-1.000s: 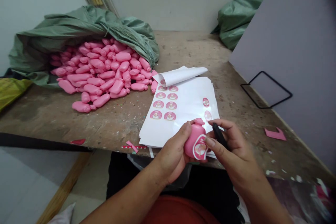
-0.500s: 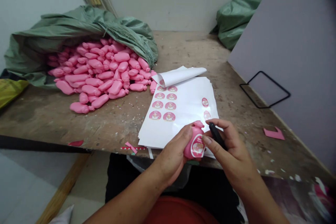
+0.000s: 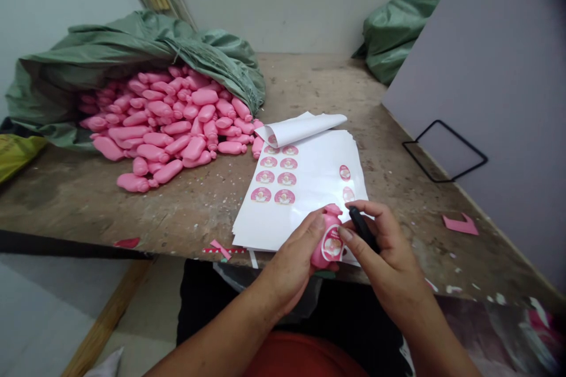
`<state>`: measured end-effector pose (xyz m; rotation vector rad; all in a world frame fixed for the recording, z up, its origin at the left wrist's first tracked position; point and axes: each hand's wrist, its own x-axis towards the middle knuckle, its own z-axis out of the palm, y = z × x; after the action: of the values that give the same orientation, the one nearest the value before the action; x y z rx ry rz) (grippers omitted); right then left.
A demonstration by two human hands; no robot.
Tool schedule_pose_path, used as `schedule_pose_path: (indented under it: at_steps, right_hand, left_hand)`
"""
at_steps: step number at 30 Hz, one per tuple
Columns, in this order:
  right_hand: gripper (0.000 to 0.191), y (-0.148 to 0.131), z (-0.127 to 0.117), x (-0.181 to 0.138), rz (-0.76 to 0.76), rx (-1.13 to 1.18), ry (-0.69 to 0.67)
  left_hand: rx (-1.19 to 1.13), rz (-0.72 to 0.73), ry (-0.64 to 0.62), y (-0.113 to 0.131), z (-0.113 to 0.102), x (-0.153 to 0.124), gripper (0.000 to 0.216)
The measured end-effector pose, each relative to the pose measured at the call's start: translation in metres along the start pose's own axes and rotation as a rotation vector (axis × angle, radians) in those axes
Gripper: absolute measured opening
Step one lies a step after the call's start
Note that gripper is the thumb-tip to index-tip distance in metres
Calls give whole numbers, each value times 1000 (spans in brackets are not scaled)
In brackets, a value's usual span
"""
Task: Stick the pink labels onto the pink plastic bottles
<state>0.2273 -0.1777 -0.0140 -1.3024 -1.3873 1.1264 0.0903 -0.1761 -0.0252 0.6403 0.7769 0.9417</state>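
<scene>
My left hand (image 3: 289, 262) is wrapped round a small pink plastic bottle (image 3: 326, 235) held over the table's near edge. A round pink and white sticker sits on the bottle's side, facing me. My right hand (image 3: 384, 256) grips a short black tool (image 3: 363, 228) between the fingers, and its thumb presses on the sticker's right edge. Just behind the hands lies a stack of white sticker sheets (image 3: 305, 182) with several round stickers left on the top sheet and one corner curled over.
A heap of pink bottles (image 3: 170, 123) spills from a green sack (image 3: 128, 50) at the left of the worn wooden table (image 3: 309, 88). Another green sack (image 3: 398, 29) sits at the back right. A grey board (image 3: 495, 94) leans along the right, with a pink scrap (image 3: 460, 225) beside it.
The left hand has turned the bottle slightly, so the sticker faces more to the right, and the right thumb has slid along the sticker. Both hands stay in the same place.
</scene>
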Motion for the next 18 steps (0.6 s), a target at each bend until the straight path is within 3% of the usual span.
schedule_pose_path:
  at_steps: [18]
  right_hand:
    - [24,4,3,1,4,-51,24]
  left_hand:
    - [47,4,6,1,1,-1,39]
